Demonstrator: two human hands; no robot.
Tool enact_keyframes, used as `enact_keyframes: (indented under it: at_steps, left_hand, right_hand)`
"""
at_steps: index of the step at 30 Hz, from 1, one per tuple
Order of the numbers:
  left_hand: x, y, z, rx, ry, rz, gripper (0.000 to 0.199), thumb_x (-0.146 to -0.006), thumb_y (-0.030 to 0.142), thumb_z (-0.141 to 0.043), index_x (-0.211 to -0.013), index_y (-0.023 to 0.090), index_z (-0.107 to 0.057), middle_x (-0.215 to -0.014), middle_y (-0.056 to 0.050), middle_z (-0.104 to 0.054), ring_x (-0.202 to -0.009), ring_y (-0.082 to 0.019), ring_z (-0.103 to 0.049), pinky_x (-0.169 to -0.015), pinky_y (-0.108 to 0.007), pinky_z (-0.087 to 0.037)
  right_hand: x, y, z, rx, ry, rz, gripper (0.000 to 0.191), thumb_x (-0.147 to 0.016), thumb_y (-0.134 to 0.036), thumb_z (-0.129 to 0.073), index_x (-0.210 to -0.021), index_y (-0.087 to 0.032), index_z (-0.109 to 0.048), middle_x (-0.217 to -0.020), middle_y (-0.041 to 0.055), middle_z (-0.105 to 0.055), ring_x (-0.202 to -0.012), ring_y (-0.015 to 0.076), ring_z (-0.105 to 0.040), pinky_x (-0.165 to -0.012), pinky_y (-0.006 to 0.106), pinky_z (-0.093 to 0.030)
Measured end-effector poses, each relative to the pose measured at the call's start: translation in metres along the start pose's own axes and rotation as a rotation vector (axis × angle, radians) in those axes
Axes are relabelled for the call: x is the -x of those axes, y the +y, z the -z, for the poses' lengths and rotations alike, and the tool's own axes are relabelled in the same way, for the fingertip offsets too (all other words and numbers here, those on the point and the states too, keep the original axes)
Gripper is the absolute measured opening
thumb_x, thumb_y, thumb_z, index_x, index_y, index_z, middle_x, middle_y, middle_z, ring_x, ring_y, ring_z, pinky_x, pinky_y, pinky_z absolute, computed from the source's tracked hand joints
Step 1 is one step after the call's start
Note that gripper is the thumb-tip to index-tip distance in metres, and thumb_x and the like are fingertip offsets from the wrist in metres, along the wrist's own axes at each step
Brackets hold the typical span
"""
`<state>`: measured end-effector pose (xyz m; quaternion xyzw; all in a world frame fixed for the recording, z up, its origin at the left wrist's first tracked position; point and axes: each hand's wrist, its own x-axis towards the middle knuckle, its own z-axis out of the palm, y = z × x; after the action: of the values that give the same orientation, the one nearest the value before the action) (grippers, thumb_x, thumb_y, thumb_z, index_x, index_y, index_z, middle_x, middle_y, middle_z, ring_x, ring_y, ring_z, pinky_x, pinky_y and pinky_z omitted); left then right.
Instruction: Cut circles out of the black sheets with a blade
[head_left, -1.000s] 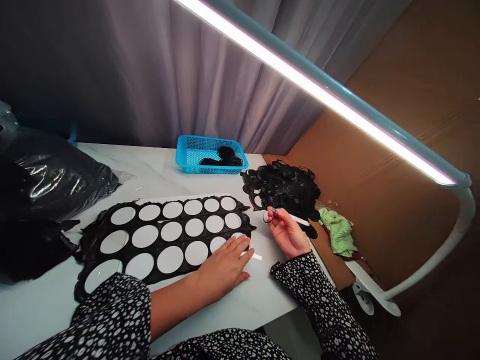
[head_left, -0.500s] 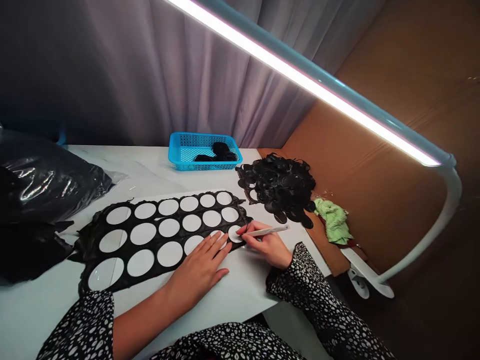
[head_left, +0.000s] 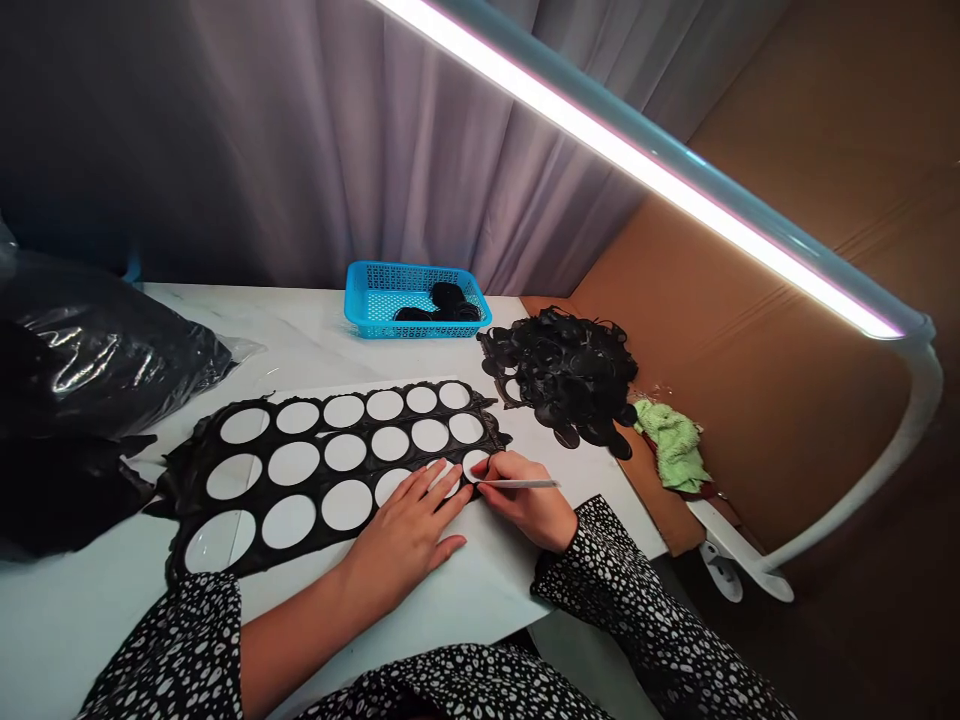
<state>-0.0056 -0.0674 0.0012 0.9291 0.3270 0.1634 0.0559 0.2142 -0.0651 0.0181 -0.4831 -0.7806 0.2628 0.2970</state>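
A black sheet (head_left: 311, 473) with three rows of round holes lies on the white table, white showing through the holes. My left hand (head_left: 411, 535) rests flat on the sheet's near edge, fingers spread over holes near the right end of the front row. Pinched in my right hand (head_left: 527, 503) is a thin white tool (head_left: 529, 484), its handle pointing right. The fingertips are at the last hole of the front row, and the tool's tip is hidden by them.
A blue basket (head_left: 416, 300) holding black pieces stands at the back. Right of it is a heap of black discs (head_left: 566, 370). A green cloth (head_left: 675, 445), lamp clamp (head_left: 739, 550) and black plastic bag (head_left: 97, 340) flank the work. A lit lamp (head_left: 637, 160) hangs overhead.
The tool's handle has swung lower, and my right hand has turned slightly at the same hole. My left hand stays flat. The whole view has shifted a little.
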Motion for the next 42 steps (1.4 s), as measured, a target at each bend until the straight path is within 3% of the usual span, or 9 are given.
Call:
enact_keyframes:
  at_steps: [5,7,10,12,14,20,25,30,42]
  left_hand:
    - [0.001,0.000,0.002,0.036,-0.004,0.036,0.046,-0.098,0.046,-0.050,-0.140,0.027,-0.048,-0.158,-0.008,-0.033,-0.146,-0.031,-0.027,-0.109,-0.045,-0.040]
    - [0.001,0.000,0.001,0.042,-0.001,0.046,0.045,-0.098,0.044,-0.051,-0.140,0.027,-0.049,-0.159,-0.010,-0.029,-0.146,-0.032,-0.026,-0.108,-0.046,-0.041]
    - [0.002,-0.001,0.003,0.059,-0.007,0.053,0.046,-0.097,0.042,-0.053,-0.140,0.027,-0.048,-0.159,-0.011,-0.028,-0.145,-0.033,-0.028,-0.107,-0.047,-0.042]
    - [0.005,0.000,0.005,0.067,-0.006,0.044,0.050,-0.096,0.042,-0.055,-0.143,0.027,-0.045,-0.158,-0.011,-0.031,-0.145,-0.032,-0.030,-0.108,-0.046,-0.042]
    - [0.011,0.000,0.008,0.050,0.007,0.045,0.053,-0.097,0.043,-0.053,-0.146,0.025,-0.042,-0.156,-0.013,-0.036,-0.142,-0.031,-0.035,-0.108,-0.046,-0.043]
    - [0.038,-0.003,0.010,-0.059,0.059,0.030,0.048,-0.101,0.045,-0.043,-0.138,0.015,-0.050,-0.145,-0.016,-0.050,-0.134,-0.030,-0.047,-0.108,-0.046,-0.043]
    - [0.043,-0.002,0.011,-0.082,0.029,0.030,0.049,-0.101,0.045,-0.043,-0.139,0.015,-0.049,-0.145,-0.016,-0.050,-0.135,-0.030,-0.047,-0.108,-0.046,-0.043]
    - [0.045,-0.002,0.010,-0.085,0.052,0.025,0.050,-0.101,0.047,-0.042,-0.140,0.016,-0.048,-0.147,-0.017,-0.048,-0.136,-0.030,-0.045,-0.110,-0.046,-0.041]
    - [0.047,-0.004,0.010,-0.066,0.046,0.041,0.050,-0.098,0.047,-0.050,-0.140,0.020,-0.049,-0.150,-0.015,-0.044,-0.140,-0.030,-0.039,-0.112,-0.047,-0.037]
  right_hand:
    - [-0.004,0.006,0.003,0.358,-0.037,0.221,0.015,-0.094,-0.015,-0.047,-0.095,-0.021,-0.060,-0.105,0.0125,-0.068,-0.095,0.0252,-0.061,-0.083,0.039,-0.050]
    - [-0.017,0.022,0.025,0.398,0.134,0.116,0.017,-0.093,-0.015,-0.044,-0.092,-0.021,-0.060,-0.099,0.0129,-0.069,-0.092,0.0253,-0.061,-0.081,0.038,-0.049]
    - [-0.041,0.050,0.063,0.343,0.506,-0.177,0.014,-0.089,-0.021,-0.046,-0.078,-0.021,-0.056,-0.086,0.0099,-0.069,-0.078,0.0229,-0.062,-0.072,0.034,-0.048]
    - [-0.050,0.057,0.076,0.178,0.549,-0.262,0.017,-0.086,-0.027,-0.052,-0.070,-0.022,-0.051,-0.084,0.0075,-0.070,-0.071,0.0204,-0.062,-0.066,0.031,-0.046]
    - [-0.051,0.049,0.070,-0.009,0.443,-0.256,0.021,-0.084,-0.029,-0.056,-0.066,-0.022,-0.048,-0.084,0.0059,-0.072,-0.074,0.0197,-0.063,-0.066,0.029,-0.045]
    - [-0.033,-0.006,0.010,-0.232,0.021,-0.185,0.016,-0.085,-0.028,-0.057,-0.071,-0.021,-0.054,-0.086,0.0035,-0.071,-0.074,0.0172,-0.060,-0.067,0.029,-0.045]
    - [-0.033,-0.020,0.000,-0.301,0.032,-0.206,0.020,-0.084,-0.028,-0.060,-0.067,-0.020,-0.051,-0.085,0.0034,-0.068,-0.072,0.0156,-0.057,-0.065,0.028,-0.043]
    - [-0.026,-0.023,-0.012,-0.455,-0.107,-0.191,0.025,-0.083,-0.030,-0.064,-0.065,-0.021,-0.048,-0.081,0.0030,-0.066,-0.074,0.0164,-0.059,-0.065,0.028,-0.045]
    - [-0.017,-0.021,-0.025,-0.316,-0.104,-0.120,0.018,-0.085,-0.023,-0.064,-0.069,-0.021,-0.054,-0.084,0.0021,-0.069,-0.080,0.0170,-0.061,-0.073,0.030,-0.045]
